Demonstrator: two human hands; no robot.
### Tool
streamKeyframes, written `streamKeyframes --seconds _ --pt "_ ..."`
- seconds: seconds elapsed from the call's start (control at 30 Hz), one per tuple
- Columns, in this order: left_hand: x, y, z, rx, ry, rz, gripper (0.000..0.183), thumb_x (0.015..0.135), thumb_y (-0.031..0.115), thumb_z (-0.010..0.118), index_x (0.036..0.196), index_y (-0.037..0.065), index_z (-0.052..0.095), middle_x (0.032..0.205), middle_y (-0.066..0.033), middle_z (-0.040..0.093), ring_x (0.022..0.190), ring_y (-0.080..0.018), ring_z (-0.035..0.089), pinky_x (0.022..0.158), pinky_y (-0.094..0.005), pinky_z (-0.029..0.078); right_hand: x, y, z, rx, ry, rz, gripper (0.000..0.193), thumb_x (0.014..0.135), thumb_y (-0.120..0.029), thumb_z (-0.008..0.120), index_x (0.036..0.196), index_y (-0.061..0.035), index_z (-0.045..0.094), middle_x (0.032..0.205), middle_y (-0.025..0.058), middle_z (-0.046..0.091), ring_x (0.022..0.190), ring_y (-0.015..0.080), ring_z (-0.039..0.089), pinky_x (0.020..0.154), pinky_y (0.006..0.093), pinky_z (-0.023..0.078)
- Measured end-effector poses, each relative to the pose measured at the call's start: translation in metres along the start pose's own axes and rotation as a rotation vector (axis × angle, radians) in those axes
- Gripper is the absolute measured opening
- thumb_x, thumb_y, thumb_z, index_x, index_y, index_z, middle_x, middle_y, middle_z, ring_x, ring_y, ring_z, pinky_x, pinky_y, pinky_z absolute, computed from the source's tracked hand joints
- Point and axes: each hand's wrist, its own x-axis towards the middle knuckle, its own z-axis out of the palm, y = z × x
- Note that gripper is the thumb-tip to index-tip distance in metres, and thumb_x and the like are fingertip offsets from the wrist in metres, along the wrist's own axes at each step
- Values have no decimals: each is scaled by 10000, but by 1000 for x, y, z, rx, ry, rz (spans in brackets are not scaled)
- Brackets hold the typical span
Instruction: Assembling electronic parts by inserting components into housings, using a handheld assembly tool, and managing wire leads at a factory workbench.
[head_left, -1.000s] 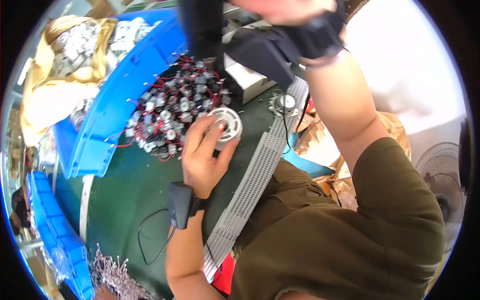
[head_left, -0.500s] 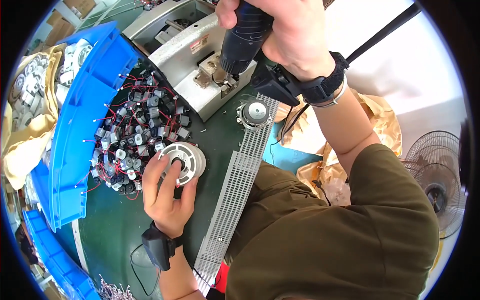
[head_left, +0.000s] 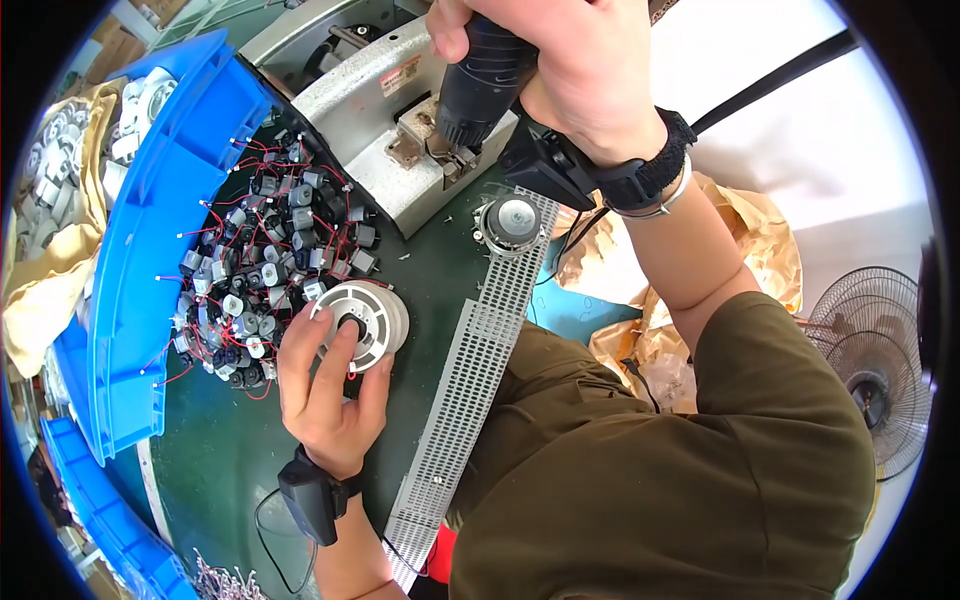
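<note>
My left hand grips a white round plastic housing on the green table. Its fingers curl over the slotted top, and a dark part sits at the housing's centre. Up high, my right hand is wrapped round a black electric screwdriver. The screwdriver's nose points down at a small metal block on the grey metal machine; whether its tip touches anything cannot be made out. Small motors with red wires lie heaped just beyond the left hand.
A blue bin with white plastic parts borders the motor heap. A round metal dish sits at the top of a perforated metal strip along the table edge. Brown paper and a fan are at the right.
The whole view has shifted slightly. Both hands keep their hold, the left on the housing and the right on the screwdriver.
</note>
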Motion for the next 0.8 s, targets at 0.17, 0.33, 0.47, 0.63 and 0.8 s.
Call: streamKeyframes --seconds 0.17,0.33,0.47,0.63,0.8 --pt "-1 0 0 1 1 -3 386 622 -7 748 990 -12 632 1154 -145 534 1054 -357 547 856 -419 483 -1 -9 -1 12 -9 -34 291 757 2 655 1011 31 515 707 38 571 545 97 541 504 232 434" --pt "-2 0 1 -3 -5 -15 390 623 -4 747 995 -9 631 1151 -146 534 1055 -365 546 860 -423 481 -3 0 -2 57 -20 -32 302 755 8 651 1024 41 518 718 35 572 544 101 540 504 230 433" --pt "-2 0 2 -9 2 -9 394 623 -4 746 999 -8 630 1151 -148 534 1053 -369 546 860 -425 480 -4 -3 1 18 25 -14 324 746 18 647 1040 49 515 740 43 572 548 106 544 502 231 435" --pt "-3 -1 0 -21 2 -13 411 620 -3 749 1013 -5 626 1152 -150 533 1053 -369 547 861 -425 480 0 -1 0 8 -4 -70 372 738 14 644 1079 62 504 833 86 602 559 116 554 507 236 445" --pt "-2 -2 2 -27 2 -12 418 623 -3 748 1023 1 625 1156 -148 533 1054 -366 547 864 -423 480 -1 0 -1 63 -56 -106 414 737 2 649 1114 72 493 897 101 610 563 122 558 516 241 453"
